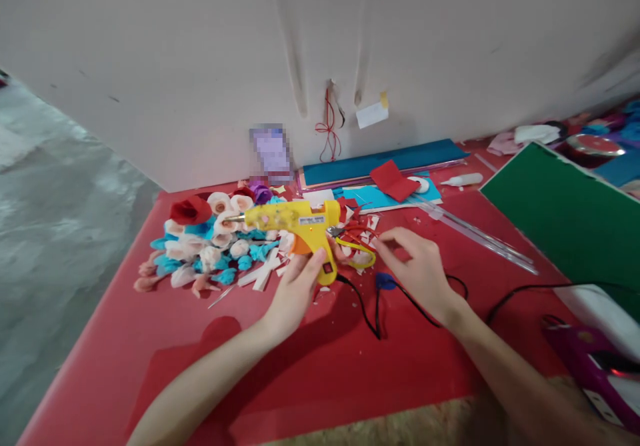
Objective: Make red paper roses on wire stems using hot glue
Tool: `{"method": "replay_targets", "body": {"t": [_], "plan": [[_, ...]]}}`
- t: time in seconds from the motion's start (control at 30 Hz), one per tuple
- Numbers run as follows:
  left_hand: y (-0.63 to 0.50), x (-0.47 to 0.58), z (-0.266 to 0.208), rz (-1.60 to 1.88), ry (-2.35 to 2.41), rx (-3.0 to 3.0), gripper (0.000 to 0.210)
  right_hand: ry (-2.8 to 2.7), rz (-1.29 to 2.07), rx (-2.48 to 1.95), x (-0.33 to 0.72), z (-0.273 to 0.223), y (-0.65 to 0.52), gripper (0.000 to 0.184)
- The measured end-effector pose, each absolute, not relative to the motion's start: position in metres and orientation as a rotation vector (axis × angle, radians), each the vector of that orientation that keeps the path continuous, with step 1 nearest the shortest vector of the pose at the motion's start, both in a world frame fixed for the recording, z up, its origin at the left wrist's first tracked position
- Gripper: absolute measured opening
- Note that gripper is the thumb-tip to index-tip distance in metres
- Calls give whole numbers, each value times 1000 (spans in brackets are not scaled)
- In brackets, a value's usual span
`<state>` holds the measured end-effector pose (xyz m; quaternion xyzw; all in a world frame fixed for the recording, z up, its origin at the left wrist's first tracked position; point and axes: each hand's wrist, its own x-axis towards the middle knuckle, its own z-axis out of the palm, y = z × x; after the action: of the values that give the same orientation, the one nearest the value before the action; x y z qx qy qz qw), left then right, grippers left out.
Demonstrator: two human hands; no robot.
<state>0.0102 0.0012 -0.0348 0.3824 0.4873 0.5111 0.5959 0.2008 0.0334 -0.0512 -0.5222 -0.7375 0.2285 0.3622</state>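
Gripping the glue gun [295,221] in my left hand [295,286], nozzle pointing left; my right hand [417,266], fingers loosely apart, hovers beside its trigger.

Hands: two are seen, the left hand [295,286] and the right hand [417,266].
Glue guns: one yellow glue gun [295,223] is counted, gripped in the left hand.
Scissors: one pair of yellow-handled scissors [353,246] is counted.
Red roses: one red paper rose [190,211] is counted.
Purple roses: one purple rose [261,193] is counted.
Pale and blue roses: an exact count of the flower heap [215,246] cannot be made.
Glue bottles: one white bottle [463,180].
Green boards: one green board [565,216].
Clear sticks: about two clear sticks [475,233].
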Motion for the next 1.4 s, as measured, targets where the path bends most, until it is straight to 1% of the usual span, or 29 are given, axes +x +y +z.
{"method": "replay_targets", "body": {"t": [0.03, 0.17, 0.27, 0.37, 0.53, 0.67, 0.8, 0.9, 1.0, 1.13, 1.4], "plan": [[5, 9, -31, 1182, 1070, 873, 31, -1949, 574, -1403, 206, -60, 42, 24], [17, 1, -20, 1158, 943, 820, 24, -2163, 544, -1533, 210, -103, 67, 29], [21, -3, -21, 1123, 914, 814, 21, -2273, 485, -1550, 204, -119, 72, 31], [22, -5, -24, 1082, 915, 830, 22, -2323, 445, -1549, 197, -115, 71, 32], [20, -3, -22, 1070, 944, 867, 23, -2257, 485, -1563, 194, -91, 64, 34], [19, -3, -22, 1066, 964, 906, 24, -2100, 697, -1615, 201, -78, 60, 35], [20, -4, -24, 1015, 970, 946, 25, -1877, 1118, -1620, 218, -76, 70, 33], [20, -4, -25, 1014, 981, 965, 25, -1706, 1465, -1484, 226, -73, 78, 32], [19, -5, -25, 1037, 997, 973, 23, -1523, 1709, -1287, 225, -69, 81, 31], [19, -5, -25, 1049, 1016, 958, 19, -1302, 1864, -1029, 219, -67, 75, 31], [21, -2, -29, 1115, 1136, 841, 18, -1025, 1968, -593, 221, -68, 65, 25]]}}
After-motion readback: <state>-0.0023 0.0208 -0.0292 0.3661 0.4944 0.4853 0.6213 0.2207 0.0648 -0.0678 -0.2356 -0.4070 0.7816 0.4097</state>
